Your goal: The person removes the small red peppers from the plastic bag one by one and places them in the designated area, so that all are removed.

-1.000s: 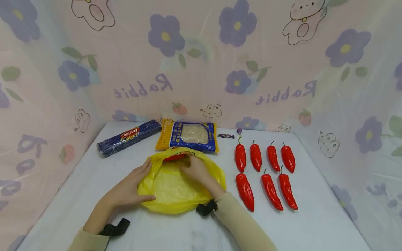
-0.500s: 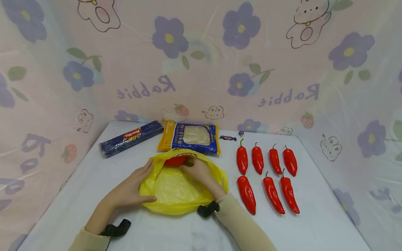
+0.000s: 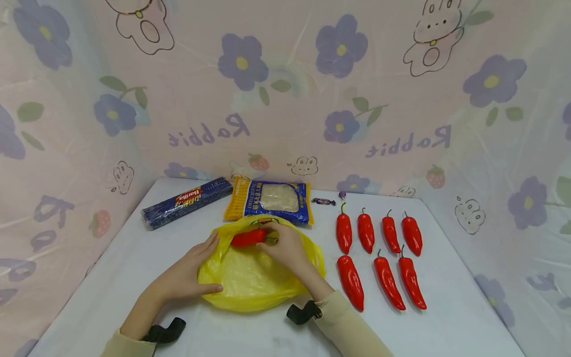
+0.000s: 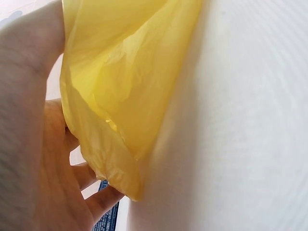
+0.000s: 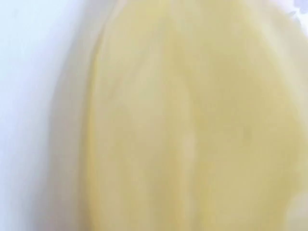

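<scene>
A yellow plastic bag (image 3: 250, 297) lies with its mouth spread wide in the middle of the white table. My left hand (image 3: 186, 270) rests against its left side, thumb and fingers spread apart along the rim; the left wrist view shows the fingers of this hand (image 4: 62, 159) behind the yellow film. Inside the bag mouth, near the back rim, my right hand (image 3: 285, 248) holds a red pepper (image 3: 248, 239) by its right end, where an olive-green part shows. The pepper lies sideways. Blurred yellow bag film (image 5: 192, 120) fills most of the right wrist view, hiding the right fingers.
Several red peppers (image 3: 350, 282) lie in two rows on the right. Behind the bag are a blue and yellow orecchiette packet (image 3: 278, 198) and a blue Barilla spaghetti pack (image 3: 187, 202). A wrapped candy (image 3: 323, 202) and a small purple lollipop (image 3: 342, 195) lie near the back edge.
The red pepper in the bag shows more now, drawn nearer the bag's opening by my right hand, whose wrist has shifted slightly right. My left hand stays at the bag's side.
</scene>
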Tool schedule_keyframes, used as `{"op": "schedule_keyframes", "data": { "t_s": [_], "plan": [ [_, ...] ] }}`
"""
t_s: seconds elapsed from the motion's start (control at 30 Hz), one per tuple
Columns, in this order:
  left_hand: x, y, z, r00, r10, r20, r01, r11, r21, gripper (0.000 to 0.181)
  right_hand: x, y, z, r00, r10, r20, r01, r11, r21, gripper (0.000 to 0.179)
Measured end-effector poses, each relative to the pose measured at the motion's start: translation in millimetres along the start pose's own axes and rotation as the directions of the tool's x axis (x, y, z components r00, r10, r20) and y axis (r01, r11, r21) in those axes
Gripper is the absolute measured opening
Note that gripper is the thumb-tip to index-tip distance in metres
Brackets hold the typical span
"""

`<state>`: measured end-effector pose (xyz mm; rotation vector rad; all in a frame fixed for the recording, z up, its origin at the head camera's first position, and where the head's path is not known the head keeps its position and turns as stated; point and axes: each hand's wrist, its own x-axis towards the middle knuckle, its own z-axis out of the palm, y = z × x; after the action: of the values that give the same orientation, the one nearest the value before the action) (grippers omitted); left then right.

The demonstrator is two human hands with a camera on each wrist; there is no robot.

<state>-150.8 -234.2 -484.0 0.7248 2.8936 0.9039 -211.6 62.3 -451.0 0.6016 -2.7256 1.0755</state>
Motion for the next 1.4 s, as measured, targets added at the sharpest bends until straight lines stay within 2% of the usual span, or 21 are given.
{"op": "schedule_keyframes", "data": {
  "t_s": [0.07, 0.23, 0.43, 0.67, 0.8, 1.07, 1.23, 1.4],
  "plan": [
    [0.1, 0.3, -0.2, 1.000, -0.005, 0.003, 0.005, 1.000, 0.005, 0.121, -3.2, -5, -6, 1.000, -0.020, -0.006, 0.020, 1.000, -0.002, 0.041],
    [0.7, 1.2, -1.0, 1.000, -0.017, 0.007, 0.017, 1.000, 0.001, 0.121, -11.6, -11, -20, 1.000, -0.029, 0.003, 0.029, 0.996, 0.082, 0.041],
    [0.9, 0.3, -0.7, 1.000, -0.011, -0.002, 0.011, 1.000, 0.006, 0.122, -20.1, -10, -32, 0.999, -0.035, 0.004, 0.034, 0.989, 0.147, 0.040],
    [1.4, -0.2, -0.8, 1.000, -0.011, 0.000, 0.011, 1.000, 0.006, 0.122, -25.8, -7, -49, 1.000, 0.017, 0.017, -0.020, 0.982, 0.185, 0.040],
    [1.0, 1.6, -1.3, 1.000, -0.013, 0.006, 0.013, 1.000, 0.002, 0.122, -28.3, -3, -56, 1.000, 0.024, 0.003, -0.024, 0.980, 0.198, 0.040],
    [1.2, 2.7, -1.3, 1.000, -0.029, 0.012, 0.029, 1.000, 0.002, 0.123, -29.5, 5, -64, 0.997, 0.072, -0.016, -0.066, 0.967, 0.246, 0.043],
    [0.9, 1.9, -1.4, 0.999, -0.028, 0.017, 0.028, 1.000, -0.004, 0.123, -29.2, 8, -64, 0.994, 0.109, 0.006, -0.106, 0.955, 0.279, 0.042],
    [0.4, 1.7, 0.4, 1.000, -0.024, 0.017, 0.024, 1.000, -0.007, 0.123, -29.9, 11, -62, 0.994, 0.110, 0.020, -0.110, 0.941, 0.321, 0.040]
  ]
}}
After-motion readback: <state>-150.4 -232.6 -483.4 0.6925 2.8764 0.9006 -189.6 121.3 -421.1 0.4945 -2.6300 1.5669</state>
